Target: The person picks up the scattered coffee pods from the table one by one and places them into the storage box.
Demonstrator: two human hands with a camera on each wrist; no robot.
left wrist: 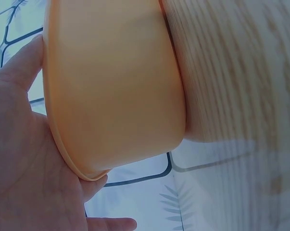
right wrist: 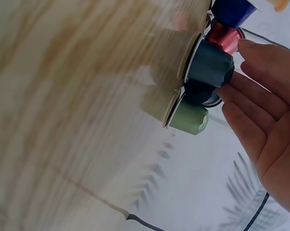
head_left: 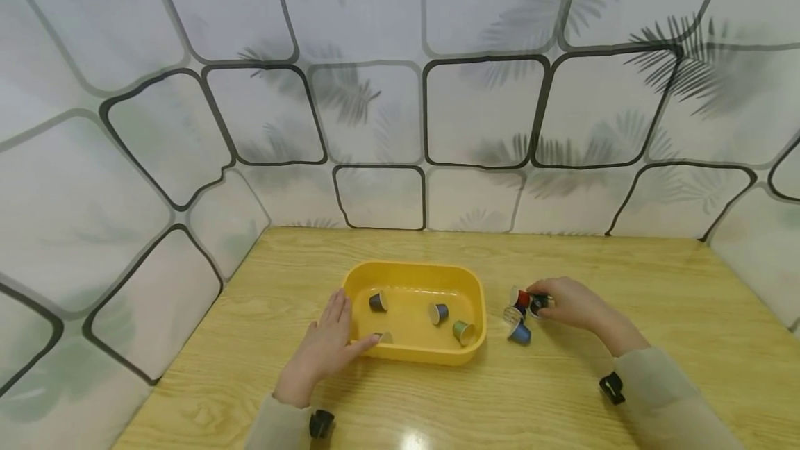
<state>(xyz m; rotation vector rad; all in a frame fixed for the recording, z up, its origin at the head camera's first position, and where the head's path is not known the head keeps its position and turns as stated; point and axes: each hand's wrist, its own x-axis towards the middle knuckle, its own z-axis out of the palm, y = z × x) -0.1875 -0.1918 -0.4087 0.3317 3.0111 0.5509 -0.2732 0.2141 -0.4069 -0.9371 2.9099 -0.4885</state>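
A yellow tray [head_left: 415,357] on the table holds several coffee capsules, among them a green capsule [head_left: 463,332] and a blue capsule [head_left: 439,312]. My left hand [head_left: 322,351] rests at its near left corner, fingers straight along the side and thumb at the front rim. Right of the tray is a cluster of capsules, with a red capsule [right wrist: 226,36] and a blue one [head_left: 520,332]. My right hand [head_left: 571,303] reaches into it from the right. In the right wrist view the loosely extended fingertips come right up to a dark teal capsule [right wrist: 209,63]; a pale green capsule [right wrist: 188,116] stands beside it.
The wooden table [head_left: 206,380] carries the tray and the loose capsules. Behind and on both sides hangs a patterned white cloth [head_left: 375,117] with dark outlines and leaves, meeting the table at its back edge.
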